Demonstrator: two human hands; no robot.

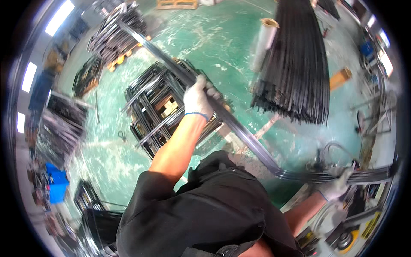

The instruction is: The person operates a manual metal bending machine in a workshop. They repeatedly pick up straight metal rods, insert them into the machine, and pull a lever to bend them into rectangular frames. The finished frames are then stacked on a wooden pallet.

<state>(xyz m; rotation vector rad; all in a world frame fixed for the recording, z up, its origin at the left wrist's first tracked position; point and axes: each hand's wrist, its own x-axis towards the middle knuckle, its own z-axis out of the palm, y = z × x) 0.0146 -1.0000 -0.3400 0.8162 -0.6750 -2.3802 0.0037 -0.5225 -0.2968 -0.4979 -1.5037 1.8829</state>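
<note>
A long bundle of dark metal bars (246,136) runs slantwise across the view, from the upper left to the right side. My left hand (198,99), in a pale glove with a blue cuff edge, is closed around it near its middle. Further along, at the right, my right hand (337,185), also gloved, is closed on the same bundle, though its fingers are blurred. Beneath the right hand is a machine (327,218) with a round pale part and some yellow. Beyond my left forearm, partly hidden by the bars, lies a stack of black rectangular frames (147,92).
A large sheaf of long dark strips (295,64) lies at the far right, between a wrapped roll (263,45) and a cardboard tube (341,79). More stacked frames (115,34) stand far left. A blue bin (57,183) is at left, a wooden pallet (177,4) at the back.
</note>
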